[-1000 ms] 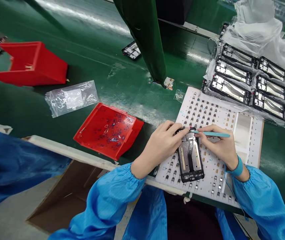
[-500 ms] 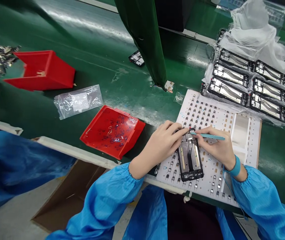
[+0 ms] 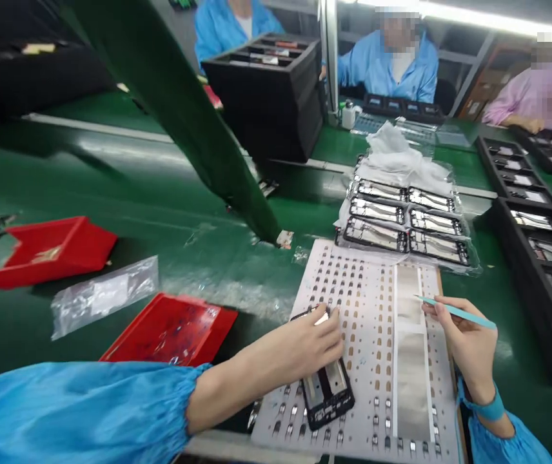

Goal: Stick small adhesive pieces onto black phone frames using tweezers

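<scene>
My left hand (image 3: 312,345) lies over the top of a black phone frame (image 3: 329,393) and grips it; the frame rests on a white tray (image 3: 377,361) dotted with several small parts. My right hand (image 3: 467,341) sits at the tray's right side, apart from the frame, pinching a thin teal stick (image 3: 454,310) whose tip points left over the tray's blank strip. Both arms wear blue sleeves.
A clear pack of phone frames (image 3: 404,222) lies behind the tray. Two red bins (image 3: 169,332) (image 3: 44,248) and a plastic bag (image 3: 104,293) sit left. Black trays (image 3: 542,245) line the right, a black crate stack (image 3: 271,90) stands behind. People in smocks sit across the belt.
The view has tilted up, showing people across the belt. My right hand has drawn the teal stick away from the frame to the right. My left hand stays on the frame.
</scene>
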{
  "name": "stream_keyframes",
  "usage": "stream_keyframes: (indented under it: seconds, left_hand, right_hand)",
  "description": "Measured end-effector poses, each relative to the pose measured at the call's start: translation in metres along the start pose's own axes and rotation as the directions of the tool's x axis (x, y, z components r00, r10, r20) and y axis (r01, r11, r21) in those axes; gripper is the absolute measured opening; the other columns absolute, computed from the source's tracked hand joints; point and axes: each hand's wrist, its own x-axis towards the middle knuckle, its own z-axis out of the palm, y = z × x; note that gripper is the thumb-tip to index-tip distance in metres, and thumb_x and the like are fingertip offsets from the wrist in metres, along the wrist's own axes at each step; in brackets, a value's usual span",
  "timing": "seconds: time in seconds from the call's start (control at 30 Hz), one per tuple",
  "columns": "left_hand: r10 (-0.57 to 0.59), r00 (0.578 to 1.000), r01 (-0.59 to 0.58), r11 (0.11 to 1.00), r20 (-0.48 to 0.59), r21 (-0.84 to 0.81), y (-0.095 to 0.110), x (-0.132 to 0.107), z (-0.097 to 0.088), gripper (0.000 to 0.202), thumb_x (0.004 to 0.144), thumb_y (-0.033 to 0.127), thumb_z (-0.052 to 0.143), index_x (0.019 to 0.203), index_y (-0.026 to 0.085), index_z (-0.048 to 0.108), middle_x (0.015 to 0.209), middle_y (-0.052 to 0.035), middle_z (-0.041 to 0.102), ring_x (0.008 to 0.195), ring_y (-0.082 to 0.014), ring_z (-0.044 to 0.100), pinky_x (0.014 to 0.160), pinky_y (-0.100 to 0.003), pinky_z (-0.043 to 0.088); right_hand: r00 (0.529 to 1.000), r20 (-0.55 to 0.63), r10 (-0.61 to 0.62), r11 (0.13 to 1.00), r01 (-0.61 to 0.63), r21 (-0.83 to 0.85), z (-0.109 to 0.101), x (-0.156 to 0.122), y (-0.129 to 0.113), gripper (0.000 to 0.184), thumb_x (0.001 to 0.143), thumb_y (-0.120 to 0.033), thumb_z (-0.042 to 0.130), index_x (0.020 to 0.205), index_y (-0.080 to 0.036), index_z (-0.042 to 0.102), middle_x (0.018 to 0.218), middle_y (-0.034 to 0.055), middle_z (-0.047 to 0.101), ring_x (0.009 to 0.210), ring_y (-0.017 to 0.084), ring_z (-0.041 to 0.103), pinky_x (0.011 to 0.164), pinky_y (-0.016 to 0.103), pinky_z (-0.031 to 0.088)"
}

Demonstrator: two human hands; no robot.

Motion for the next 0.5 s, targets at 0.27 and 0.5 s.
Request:
stream_keyframes:
  seconds: [0.27, 0.5]
  left_hand:
    - [-0.331, 0.938, 0.294, 0.916, -0.099, -0.273, -0.148, 0.063, -0.036, 0.060, 0.081, 0.028, 0.081, 0.137, 0.019, 0.059, 0.129, -0.0115, 0.070, 0.117, -0.0303, 0.068, 0.096, -0.040, 0.057]
    - [-0.602, 0.798, 0.566, 0.738, 0.019, -0.368, -0.309, 0.205, 0.009, 0.072, 0.082, 0.042, 0.078, 0.144, 0.008, 0.062, 0.135, -0.0165, 0.064, 0.120, -0.0321, 0.064, 0.103, -0.037, 0.053]
  right_hand:
    - [0.982, -0.183, 0.039, 0.999, -0.033, 0.037, -0.032, -0.005, 0.026, 0.020, 0.091, -0.042, 0.086, 0.101, -0.024, 0.085, 0.094, 0.0081, 0.086, 0.085, 0.035, 0.085, 0.076, 0.039, 0.076]
    - [0.969, -0.224, 0.103, 0.973, -0.145, -0.181, -0.027, -0.012, 0.020, 0.026, 0.094, -0.055, 0.077, 0.095, -0.031, 0.087, 0.088, 0.0035, 0.086, 0.079, 0.032, 0.086, 0.060, 0.024, 0.071]
